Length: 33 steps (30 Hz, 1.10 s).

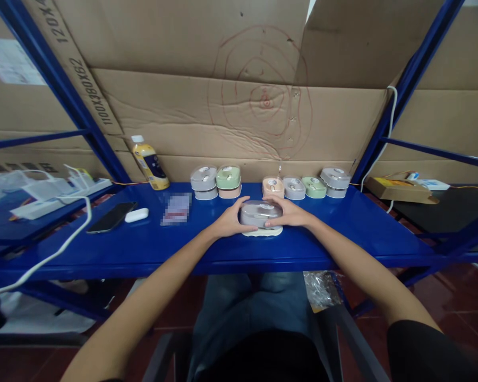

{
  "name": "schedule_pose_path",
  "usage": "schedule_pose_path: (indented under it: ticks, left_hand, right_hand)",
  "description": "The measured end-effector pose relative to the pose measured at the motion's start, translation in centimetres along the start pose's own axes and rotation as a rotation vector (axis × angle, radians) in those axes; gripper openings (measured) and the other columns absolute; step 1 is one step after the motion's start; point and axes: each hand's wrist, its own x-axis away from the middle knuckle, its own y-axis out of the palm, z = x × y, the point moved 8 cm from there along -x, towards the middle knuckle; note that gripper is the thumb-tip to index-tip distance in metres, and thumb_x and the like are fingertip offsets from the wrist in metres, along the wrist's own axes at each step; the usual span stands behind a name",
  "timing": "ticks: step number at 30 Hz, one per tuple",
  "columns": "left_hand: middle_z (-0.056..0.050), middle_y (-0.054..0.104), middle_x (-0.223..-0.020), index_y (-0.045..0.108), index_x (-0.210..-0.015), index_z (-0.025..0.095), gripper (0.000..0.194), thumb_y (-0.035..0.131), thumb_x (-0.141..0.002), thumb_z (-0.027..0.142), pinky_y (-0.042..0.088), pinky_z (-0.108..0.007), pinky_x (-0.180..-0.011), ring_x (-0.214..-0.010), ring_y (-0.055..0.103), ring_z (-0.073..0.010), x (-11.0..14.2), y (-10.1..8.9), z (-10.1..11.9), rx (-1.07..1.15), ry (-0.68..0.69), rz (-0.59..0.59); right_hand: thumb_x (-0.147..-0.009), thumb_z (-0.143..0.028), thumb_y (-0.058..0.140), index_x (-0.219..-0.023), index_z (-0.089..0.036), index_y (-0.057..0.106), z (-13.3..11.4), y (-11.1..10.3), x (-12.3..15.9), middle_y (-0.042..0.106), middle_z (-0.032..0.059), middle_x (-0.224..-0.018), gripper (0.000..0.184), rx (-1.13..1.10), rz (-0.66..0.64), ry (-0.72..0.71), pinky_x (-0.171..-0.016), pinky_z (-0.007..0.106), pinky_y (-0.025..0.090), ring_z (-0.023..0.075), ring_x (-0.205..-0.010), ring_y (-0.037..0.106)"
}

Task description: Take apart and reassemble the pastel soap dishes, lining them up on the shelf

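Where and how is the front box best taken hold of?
The box is probably best held by its rounded ends, left grip coming from the left, right grip from the right: it looks level, longer sideways than front to back, so each end faces one grip.

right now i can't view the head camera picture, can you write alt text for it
A person's left hand and right hand grip a grey, clear-lidded box at a blue table. Similar small boxes line the back before a cardboard wall, with a yellow bottle and a dark phone off to the left.
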Motion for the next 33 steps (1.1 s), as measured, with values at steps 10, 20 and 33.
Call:
schedule_pose_path:
  ticks: [10, 20, 33]
  left_hand:
    - [-0.017, 0.064, -0.142, 0.059, -0.141, 0.017, 0.08, 0.083, -0.076, 0.056, 0.048, -0.052, -0.112, -0.131, 0.061, -0.036, 0.4, -6.1, -1.2, -0.041, -0.082, 0.435]
    - [-0.013, 0.064, -0.144, 0.065, -0.136, 0.022, 0.075, 0.086, -0.073, 0.056, 0.042, -0.054, -0.12, -0.136, 0.059, -0.0358, 0.5, -2.6, 2.0, -0.166, 0.16, 0.115]
    - [-0.024, 0.056, -0.151, 0.018, -0.166, 0.015, 0.131, 0.092, -0.064, 0.052, 0.044, -0.059, -0.117, -0.138, 0.057, -0.0419, 0.6, 0.1, 0.6, -0.168, 0.071, -0.05]
  right_hand:
    - [-0.086, -0.071, 0.065, -0.139, -0.031, 0.056, 0.6, -6.9, 0.3, 0.071, 0.0084, -0.129, 0.067, -0.227, 0.405, 0.015, -0.105, 0.05, 0.056, 0.0305, -0.123, 0.067]
    - [-0.084, -0.064, 0.071, -0.136, -0.028, 0.059, 0.7, -6.8, 0.3, 0.067, 0.0089, -0.136, 0.064, -0.167, 0.397, 0.022, -0.109, 0.053, 0.052, 0.0314, -0.127, 0.063]
    - [-0.068, -0.054, 0.092, -0.145, -0.023, 0.058, -3.2, -0.4, 0.7, 0.064, 0.0129, -0.144, 0.09, 0.164, -0.018, -0.163, -0.117, 0.055, 0.045, 0.0346, -0.133, 0.061]
